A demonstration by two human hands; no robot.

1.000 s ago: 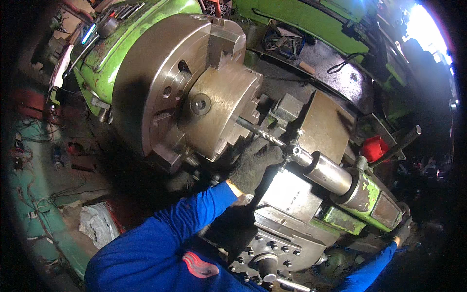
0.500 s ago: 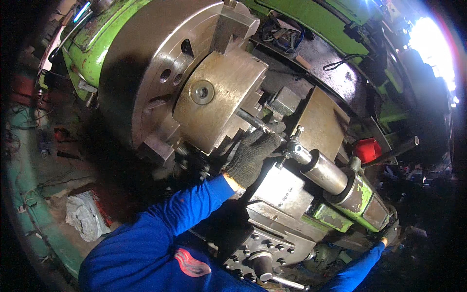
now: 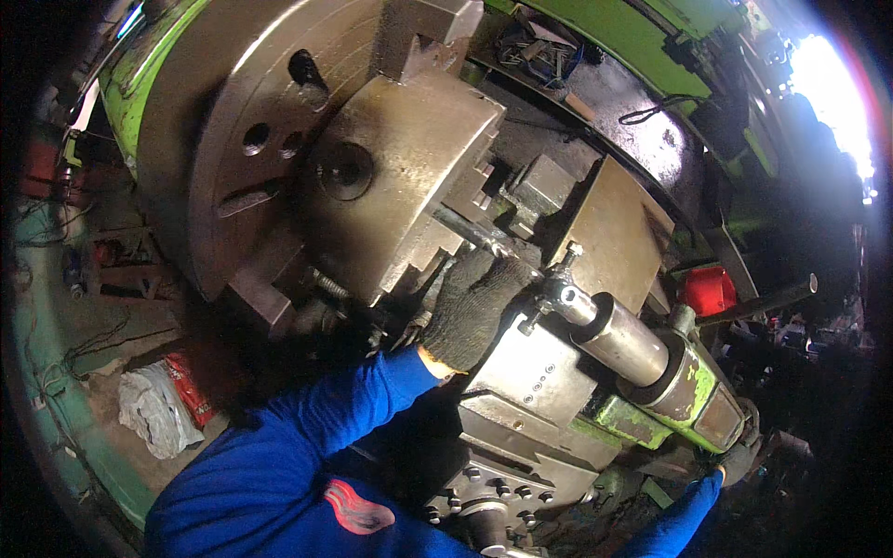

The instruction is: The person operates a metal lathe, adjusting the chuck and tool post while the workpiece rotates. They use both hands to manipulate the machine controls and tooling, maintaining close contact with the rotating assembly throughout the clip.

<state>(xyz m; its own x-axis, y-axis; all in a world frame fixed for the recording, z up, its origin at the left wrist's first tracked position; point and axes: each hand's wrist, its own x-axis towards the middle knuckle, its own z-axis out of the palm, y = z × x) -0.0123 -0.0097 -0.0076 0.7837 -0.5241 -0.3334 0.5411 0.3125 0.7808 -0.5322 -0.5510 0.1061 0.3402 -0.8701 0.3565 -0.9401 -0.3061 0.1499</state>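
My left hand (image 3: pixel 474 307), in a dark knit glove and blue sleeve, curls over a thin steel bar (image 3: pixel 470 231). The bar runs from a grey tool block (image 3: pixel 535 377) to a large squarish metal workpiece (image 3: pixel 409 149). That workpiece has a round hole (image 3: pixel 344 170) in its face and sits clamped on the big round lathe chuck (image 3: pixel 214 139). My right hand (image 3: pixel 735 462), also gloved, is at the far end of the green tailstock (image 3: pixel 693 395). What its fingers hold is hidden.
A shiny steel quill (image 3: pixel 619 339) sticks out of the tailstock toward the bar. Behind it lie a slanted steel plate (image 3: pixel 614 223), a red part (image 3: pixel 709 290) and a dark lever (image 3: pixel 767 299). A crumpled white rag (image 3: pixel 153 409) lies on the floor, lower left.
The view has drawn closer to the chuck. My left hand has moved up from the tool block onto the thin bar near the workpiece. My right hand stays at the tailstock end.
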